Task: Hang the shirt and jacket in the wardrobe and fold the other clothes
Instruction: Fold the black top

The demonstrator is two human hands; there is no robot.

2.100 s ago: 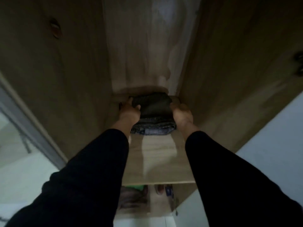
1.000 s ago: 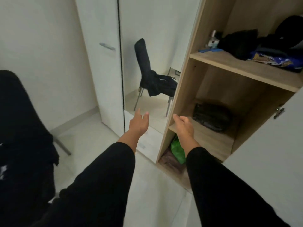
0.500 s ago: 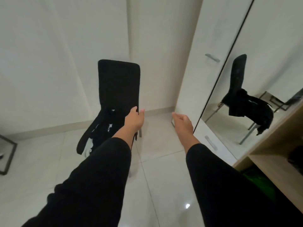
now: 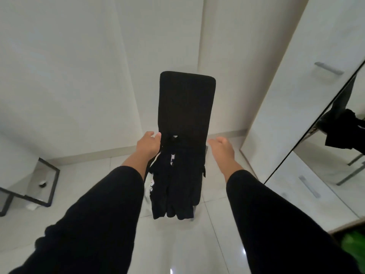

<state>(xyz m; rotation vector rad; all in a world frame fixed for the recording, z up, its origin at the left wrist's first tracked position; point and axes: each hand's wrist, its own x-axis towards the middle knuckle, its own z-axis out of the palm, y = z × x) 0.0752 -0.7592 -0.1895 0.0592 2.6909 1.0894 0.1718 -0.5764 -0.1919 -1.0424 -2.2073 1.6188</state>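
Observation:
A black chair (image 4: 186,103) stands in front of me on the pale floor. Black clothes (image 4: 176,186) lie piled on its seat and hang over the front, with a white garment (image 4: 148,187) showing at their left edge. My left hand (image 4: 148,146) is stretched out at the left side of the chair back, fingers relaxed, holding nothing. My right hand (image 4: 222,150) reaches out to the right of the chair, also relaxed and holding nothing. Both arms wear black sleeves.
A white wardrobe door (image 4: 308,76) with a metal handle stands at the right, with a mirror door (image 4: 335,147) beside it reflecting the chair. A black metal frame (image 4: 44,184) sits on the floor at the left. Something green (image 4: 353,244) shows at the bottom right.
My hands let go of folded dark clothes on the wardrobe shelf and I turned left away from the wardrobe. The chair with the clothes now lies straight ahead and closer.

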